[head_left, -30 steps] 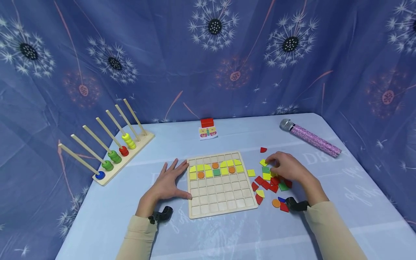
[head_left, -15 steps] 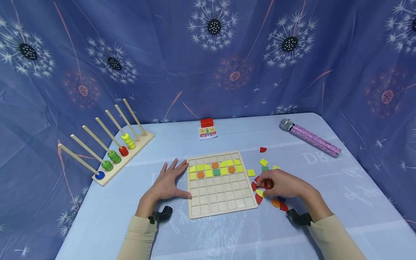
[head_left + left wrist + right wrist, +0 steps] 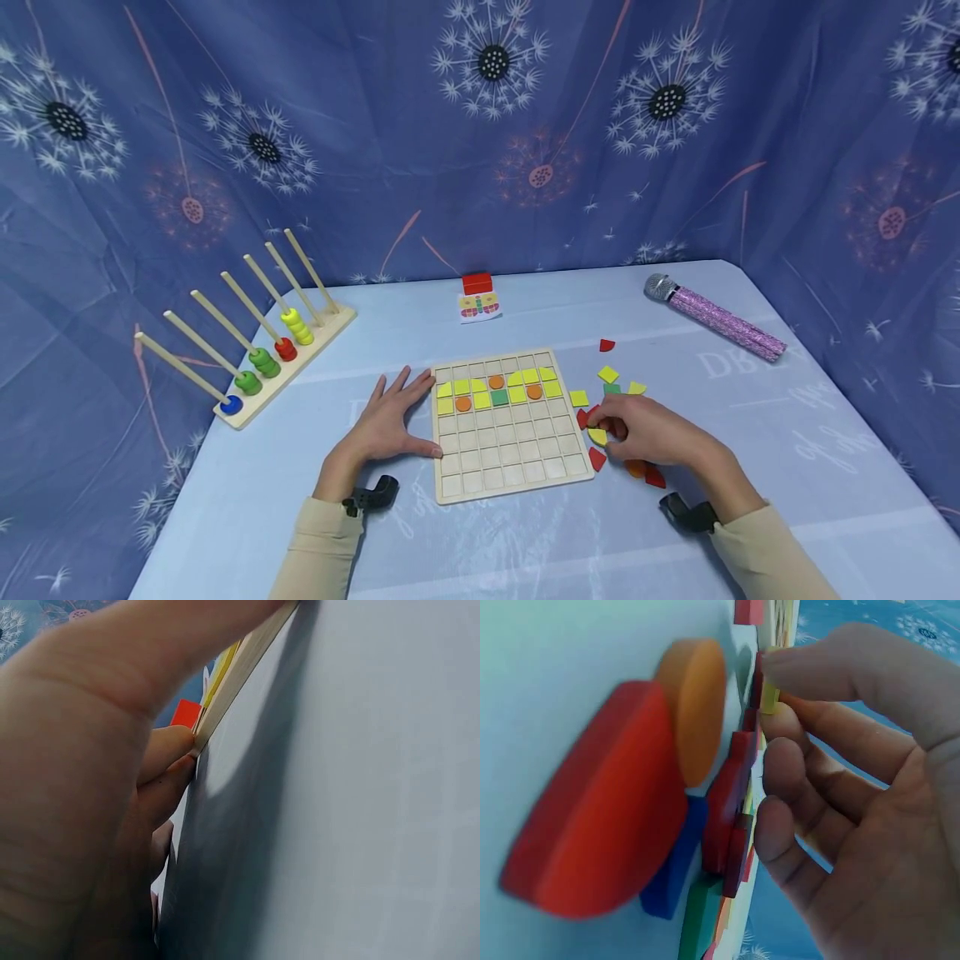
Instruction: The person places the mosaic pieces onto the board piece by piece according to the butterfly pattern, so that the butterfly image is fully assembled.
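Observation:
A wooden grid board (image 3: 506,454) lies mid-table, its upper cells holding yellow, orange and green tiles. My left hand (image 3: 390,421) is spread at its left side, thumb and fingertips against the edge; the left wrist view shows this edge (image 3: 244,671) from low down. Right of the board, my right hand (image 3: 652,427) pinches a yellow quarter-circle tile (image 3: 597,436) between thumb and index finger. From the right wrist, that tile (image 3: 770,694) is seen edge-on, with the other fingers loosely curled. Under and around this hand lie loose red tiles (image 3: 597,458), partly hidden by it.
A bead stacker (image 3: 300,358) with upright pegs stands at the left. At the back are a red block (image 3: 477,283) and a small pattern card (image 3: 480,307). A glittery pink microphone (image 3: 723,321) lies back right. Near the right wrist are orange (image 3: 697,712) and blue (image 3: 676,862) tiles.
My right hand has come from the back of the tile pile toward the board's right edge and now pinches the yellow quarter-circle tile. The left hand has stayed in place.

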Motion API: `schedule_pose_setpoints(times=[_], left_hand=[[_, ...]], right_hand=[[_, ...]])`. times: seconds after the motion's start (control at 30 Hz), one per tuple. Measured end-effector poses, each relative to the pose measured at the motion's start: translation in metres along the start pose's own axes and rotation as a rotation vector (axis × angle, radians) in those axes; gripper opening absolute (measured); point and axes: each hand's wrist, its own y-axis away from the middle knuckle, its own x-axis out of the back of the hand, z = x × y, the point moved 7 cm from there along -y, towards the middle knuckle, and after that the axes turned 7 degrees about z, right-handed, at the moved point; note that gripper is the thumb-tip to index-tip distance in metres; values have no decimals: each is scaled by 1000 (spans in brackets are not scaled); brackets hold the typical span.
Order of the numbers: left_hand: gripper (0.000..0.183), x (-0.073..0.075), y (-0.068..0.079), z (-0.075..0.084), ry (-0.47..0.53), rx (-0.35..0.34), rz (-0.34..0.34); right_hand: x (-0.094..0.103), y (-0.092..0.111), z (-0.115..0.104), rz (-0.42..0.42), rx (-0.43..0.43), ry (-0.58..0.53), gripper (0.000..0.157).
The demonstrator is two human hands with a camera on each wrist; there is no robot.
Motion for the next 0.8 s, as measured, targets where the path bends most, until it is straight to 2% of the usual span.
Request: schedule_pose_setpoints(times=[0.2,0.37,0.57,0.8], left_hand=[[126,2,1,1,4,1,14],[127,0,1,0,21,5,1],[128,-1,1,0,25,6,-3],[131,-1,2,0,13,10,7]], right_hand=[[4,-9,-10,68,34,-21,30],[0,-27,-25,127,47,61,29],[-14,-53,-56,123,82,126,28],[-33,-77,-91,95,171,124,25]])
